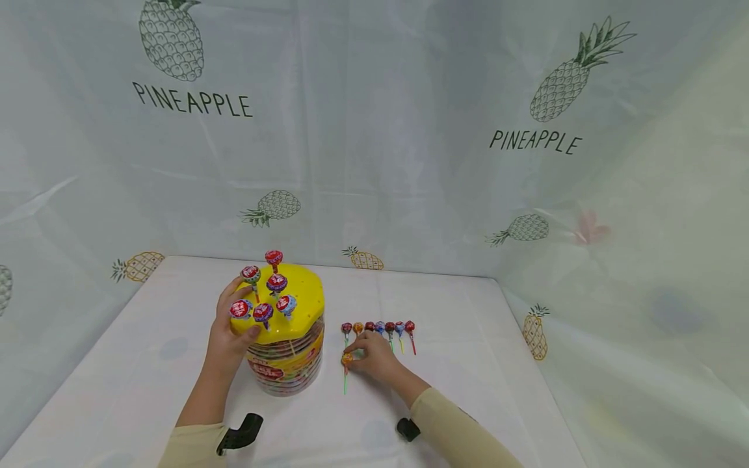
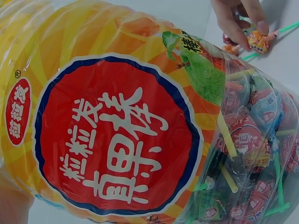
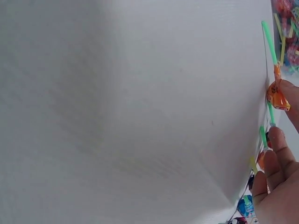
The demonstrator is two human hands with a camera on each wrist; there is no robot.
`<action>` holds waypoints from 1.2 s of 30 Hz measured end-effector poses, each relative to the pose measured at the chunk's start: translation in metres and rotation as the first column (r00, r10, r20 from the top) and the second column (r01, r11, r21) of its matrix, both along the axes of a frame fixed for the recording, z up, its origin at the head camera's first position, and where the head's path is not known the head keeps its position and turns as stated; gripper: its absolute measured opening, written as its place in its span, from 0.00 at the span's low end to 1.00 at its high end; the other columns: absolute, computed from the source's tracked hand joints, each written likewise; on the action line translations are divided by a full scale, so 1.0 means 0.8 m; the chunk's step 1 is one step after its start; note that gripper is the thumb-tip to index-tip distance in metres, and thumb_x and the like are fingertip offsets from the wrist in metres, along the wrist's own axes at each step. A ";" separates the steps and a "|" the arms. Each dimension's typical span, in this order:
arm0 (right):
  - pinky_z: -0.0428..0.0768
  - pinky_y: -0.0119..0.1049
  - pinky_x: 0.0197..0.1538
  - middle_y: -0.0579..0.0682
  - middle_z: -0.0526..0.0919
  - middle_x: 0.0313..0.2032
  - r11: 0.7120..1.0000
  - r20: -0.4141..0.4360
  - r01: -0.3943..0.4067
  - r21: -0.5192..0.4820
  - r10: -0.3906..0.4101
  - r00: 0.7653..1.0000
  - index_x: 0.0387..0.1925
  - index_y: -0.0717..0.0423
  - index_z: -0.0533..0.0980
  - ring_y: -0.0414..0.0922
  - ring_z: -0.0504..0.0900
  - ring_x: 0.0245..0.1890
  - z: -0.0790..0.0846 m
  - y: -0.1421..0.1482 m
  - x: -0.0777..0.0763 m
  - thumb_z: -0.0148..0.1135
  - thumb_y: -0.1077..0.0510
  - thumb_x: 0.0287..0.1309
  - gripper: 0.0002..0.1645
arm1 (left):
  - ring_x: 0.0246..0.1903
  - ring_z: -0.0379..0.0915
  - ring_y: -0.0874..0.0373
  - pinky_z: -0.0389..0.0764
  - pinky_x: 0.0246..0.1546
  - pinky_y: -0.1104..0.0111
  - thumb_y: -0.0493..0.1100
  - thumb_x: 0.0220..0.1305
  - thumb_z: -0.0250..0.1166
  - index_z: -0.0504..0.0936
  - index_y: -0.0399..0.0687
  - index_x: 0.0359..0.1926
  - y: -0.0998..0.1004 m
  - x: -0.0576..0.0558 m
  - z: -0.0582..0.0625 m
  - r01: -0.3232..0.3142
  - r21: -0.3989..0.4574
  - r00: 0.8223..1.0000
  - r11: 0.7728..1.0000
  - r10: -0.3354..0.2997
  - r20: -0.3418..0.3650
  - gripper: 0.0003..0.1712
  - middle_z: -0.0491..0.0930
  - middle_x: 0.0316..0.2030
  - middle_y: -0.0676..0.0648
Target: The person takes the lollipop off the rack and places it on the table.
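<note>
A clear ribbed candy jar (image 1: 287, 370) with a yellow lid (image 1: 305, 296) stands on the table, full of wrapped lollipops. Several lollipops (image 1: 286, 304) stick up out of the lid. My left hand (image 1: 227, 335) grips the lid's left side, thumb in front and fingers behind. To the jar's right, my right hand (image 1: 377, 356) pinches the wrapped head of an orange lollipop (image 3: 279, 98) between thumb and finger. Its green stick points toward me, down along the tabletop.
Several lollipops (image 1: 410, 326) lie in a row just beyond my right hand, heads away from me. A white table (image 1: 468, 390) carries all this. Behind it hangs a pineapple-print curtain (image 1: 386, 130). Black straps or mounts (image 1: 241, 434) show at both sleeves.
</note>
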State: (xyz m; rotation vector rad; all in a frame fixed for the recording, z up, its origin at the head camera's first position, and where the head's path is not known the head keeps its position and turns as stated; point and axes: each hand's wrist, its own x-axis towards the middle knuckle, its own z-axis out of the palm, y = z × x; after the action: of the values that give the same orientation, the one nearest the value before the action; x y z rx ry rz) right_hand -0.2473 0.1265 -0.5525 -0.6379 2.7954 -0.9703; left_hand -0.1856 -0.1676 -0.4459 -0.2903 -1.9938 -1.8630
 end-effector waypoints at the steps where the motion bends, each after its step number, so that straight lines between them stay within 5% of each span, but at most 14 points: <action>1: 0.72 0.39 0.48 0.38 0.74 0.37 1.000 -0.004 -0.002 0.005 0.002 1.000 0.37 0.43 0.87 0.39 0.70 0.40 0.000 0.000 0.000 0.76 0.50 0.49 0.11 | 0.61 0.62 0.64 0.74 0.49 0.80 0.43 0.65 0.65 0.68 0.50 0.64 0.000 0.000 0.000 -0.001 0.000 1.000 1.000 0.001 0.001 0.28 0.50 0.72 0.57; 28: 0.73 0.34 0.42 0.40 0.74 0.36 0.999 0.045 -0.043 0.017 0.043 0.998 0.38 0.44 0.87 0.39 0.71 0.38 0.009 0.001 -0.003 0.77 0.54 0.48 0.12 | 0.60 0.62 0.65 0.73 0.49 0.80 0.43 0.64 0.65 0.68 0.51 0.64 0.002 -0.001 0.000 -0.021 -0.029 1.000 0.999 0.020 -0.018 0.28 0.51 0.72 0.56; 36: 0.74 0.38 0.47 0.40 0.78 0.39 0.997 0.021 -0.072 0.023 0.071 0.997 0.42 0.47 0.87 0.43 0.73 0.42 0.031 -0.002 -0.008 0.75 0.56 0.50 0.14 | 0.60 0.61 0.66 0.73 0.49 0.80 0.44 0.65 0.64 0.67 0.52 0.65 0.002 0.001 0.001 -0.017 -0.032 1.000 0.999 0.017 -0.002 0.29 0.50 0.72 0.57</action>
State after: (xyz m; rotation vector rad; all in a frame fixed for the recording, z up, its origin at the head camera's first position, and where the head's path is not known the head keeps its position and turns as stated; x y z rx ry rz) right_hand -0.2538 0.1251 -0.5281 -0.7156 2.7414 -0.9241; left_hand -0.1848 -0.1661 -0.4450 -0.2830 -2.0211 -1.8213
